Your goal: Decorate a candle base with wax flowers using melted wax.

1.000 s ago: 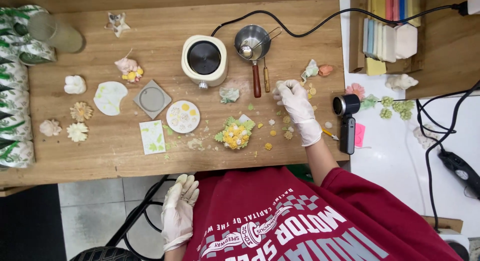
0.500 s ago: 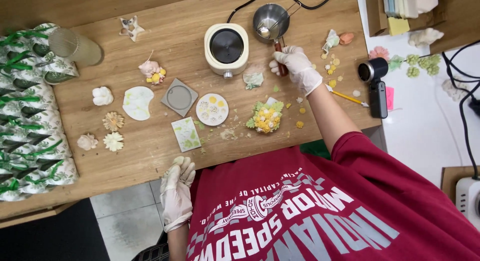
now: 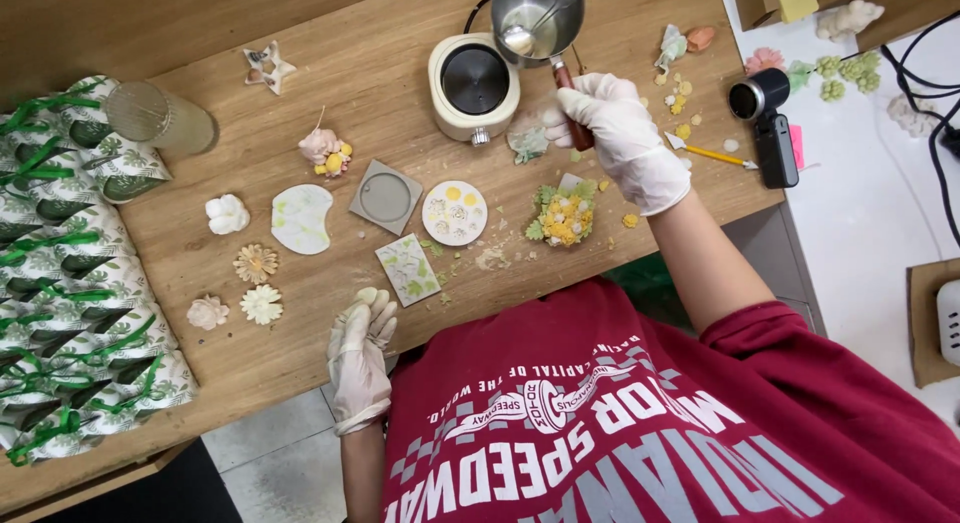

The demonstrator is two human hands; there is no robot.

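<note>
Right hand [image 3: 622, 138] fingers clamped on pot [image 3: 536, 21] handle beside heater [image 3: 473, 79], probably keeping it level. Left hand [image 3: 358, 355] fingers loosely together, resting on worktop [image 3: 300, 303] edge, bracing.

Lighting was bright, even, diffuse, from overhead; no hard shadows, only soft short ones under the electric melting pot [image 3: 473, 86] and the plastic cup [image 3: 160, 118]. Specular glare sat inside the metal pitcher [image 3: 535, 18]. The white gloves and white side surface [image 3: 880, 213] ran near clipping, detail thin. Focus was sharp across the wooden table [image 3: 300, 43]. Wide-lens bowing showed at the frame edges; the table edge curved. No motion blur visible.
</note>
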